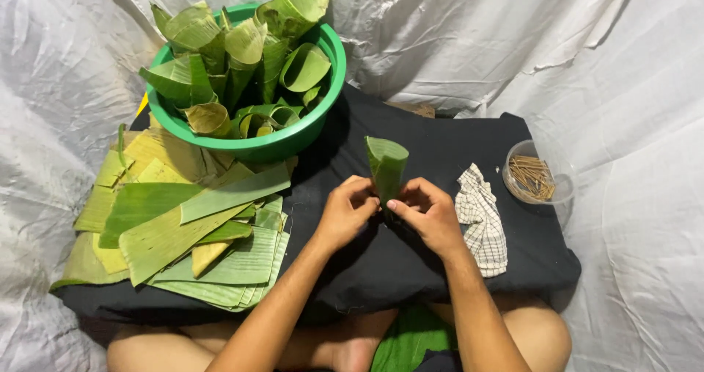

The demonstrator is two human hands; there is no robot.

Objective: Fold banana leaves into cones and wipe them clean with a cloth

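Both hands grip the leaf cone (386, 168) at its base: left hand (346, 212) and right hand (427, 212) pinch it. Prob. light, thin, tears easily, so hold low w/ gentle fingertips.

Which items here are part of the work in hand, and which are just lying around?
In use: left hand and right hand hold a leaf cone; green bowl of cones; flat leaf stack; cup of sticks, probably.

Lying about: checked cloth; black cloth; white sheet.
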